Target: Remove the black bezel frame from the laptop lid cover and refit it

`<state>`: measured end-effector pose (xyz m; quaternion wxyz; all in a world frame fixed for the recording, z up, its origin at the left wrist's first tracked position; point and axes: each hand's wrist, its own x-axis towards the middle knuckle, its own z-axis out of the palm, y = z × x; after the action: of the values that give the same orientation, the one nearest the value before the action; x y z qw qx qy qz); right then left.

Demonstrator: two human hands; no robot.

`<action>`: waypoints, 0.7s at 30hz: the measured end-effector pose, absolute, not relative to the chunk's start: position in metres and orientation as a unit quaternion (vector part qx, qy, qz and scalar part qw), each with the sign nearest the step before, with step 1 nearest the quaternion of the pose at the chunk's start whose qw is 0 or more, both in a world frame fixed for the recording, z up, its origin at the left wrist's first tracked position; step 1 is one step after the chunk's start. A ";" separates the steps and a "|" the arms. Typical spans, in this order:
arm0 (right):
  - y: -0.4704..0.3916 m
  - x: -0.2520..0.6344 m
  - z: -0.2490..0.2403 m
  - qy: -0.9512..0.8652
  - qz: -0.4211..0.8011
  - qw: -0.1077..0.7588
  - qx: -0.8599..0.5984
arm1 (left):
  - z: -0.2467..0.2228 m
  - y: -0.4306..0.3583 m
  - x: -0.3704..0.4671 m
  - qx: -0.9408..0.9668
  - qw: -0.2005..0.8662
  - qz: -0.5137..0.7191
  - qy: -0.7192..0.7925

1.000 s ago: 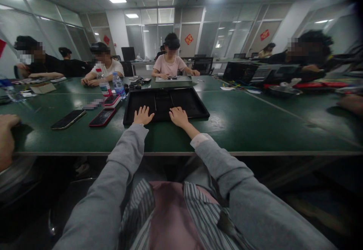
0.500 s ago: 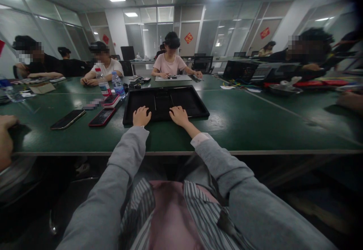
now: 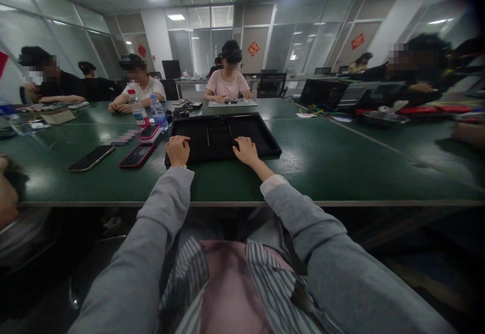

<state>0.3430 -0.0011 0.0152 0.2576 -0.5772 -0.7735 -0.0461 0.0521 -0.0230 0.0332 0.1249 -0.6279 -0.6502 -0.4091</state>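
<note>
A wide black tray [image 3: 273,144] with a raised rim lies on the green table in front of me, with two thin light lines across its inside. My left hand [image 3: 178,151] is at the tray's near left corner, its fingers bent over the edge and nothing seen in them. Over the near edge, right of the middle, rests my right hand [image 3: 247,150], its fingers apart and no object in it.
Two phones [image 3: 137,155] [image 3: 92,158] lie left of the tray, with bottles [image 3: 158,114] behind them. A metal bowl [image 3: 384,117] and cables are at the right. Several people sit around the green table [image 3: 341,172].
My left hand has moved left to the tray's corner and its fingers have bent more. My right hand has shifted slightly right. The person opposite has drawn one hand inward.
</note>
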 end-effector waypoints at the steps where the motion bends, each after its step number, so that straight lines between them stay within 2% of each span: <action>1: 0.004 0.351 0.011 -0.766 -0.049 0.264 -0.584 | 0.029 -0.021 0.046 -0.620 0.127 -0.411 -0.656; 6: 0.021 0.403 -0.007 -0.682 -0.079 0.312 -0.657 | 0.009 -0.011 0.010 -0.561 0.105 -0.394 -0.721; 9: 0.025 0.434 -0.014 -0.588 -0.087 0.345 -0.726 | 0.001 -0.004 -0.006 -0.522 0.036 -0.354 -0.775; 12: 0.030 0.457 -0.018 -0.518 -0.042 0.358 -0.776 | -0.003 0.002 -0.013 -0.516 -0.039 -0.304 -0.800; 16: 0.037 0.470 -0.021 -0.542 0.033 0.345 -0.765 | -0.004 0.006 -0.016 -0.530 -0.051 -0.280 -0.799; 21: 0.042 0.474 -0.022 -0.573 0.042 0.334 -0.747 | -0.004 0.006 -0.015 -0.534 -0.049 -0.273 -0.799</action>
<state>0.4745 0.0421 -0.0215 0.3343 -0.7468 -0.5734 0.0424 -0.0154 0.0055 -0.0038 -0.0495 -0.5336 -0.7988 -0.2735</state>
